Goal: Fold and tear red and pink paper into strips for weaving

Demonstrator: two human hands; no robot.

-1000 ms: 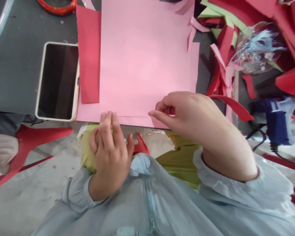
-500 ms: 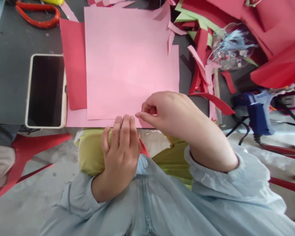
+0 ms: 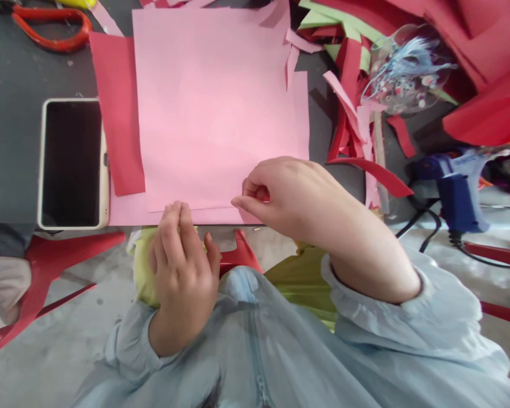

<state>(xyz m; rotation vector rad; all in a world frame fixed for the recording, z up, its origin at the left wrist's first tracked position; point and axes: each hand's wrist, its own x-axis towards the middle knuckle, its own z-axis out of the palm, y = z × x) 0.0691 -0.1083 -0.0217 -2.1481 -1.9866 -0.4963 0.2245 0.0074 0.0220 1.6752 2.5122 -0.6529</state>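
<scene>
A large pink paper sheet (image 3: 212, 107) lies on the dark table over other pink paper, its lower edge close to the table's front edge. My left hand (image 3: 182, 272) has its fingertips on that lower edge, left of the middle, with the fingers stretched out and the thumb apart. My right hand (image 3: 276, 192) rests on the lower right part of the paper, its fingers curled and thumb and forefinger pinched near the edge. What the pinch holds is too small to make out. A red paper piece (image 3: 119, 113) lies along the sheet's left side.
At the left is a phone (image 3: 71, 164), with orange-handled scissors (image 3: 55, 42) above it. Paper strips (image 3: 348, 102), a clear bag of blue tassels (image 3: 412, 73) and red paper (image 3: 484, 51) lie to the right. A blue glue gun (image 3: 457, 192) with its cable sits at the right edge.
My left hand has slid left along the lower edge of the paper, and its thumb now stands apart on the right. My right hand has barely moved. The view has shifted slightly.
</scene>
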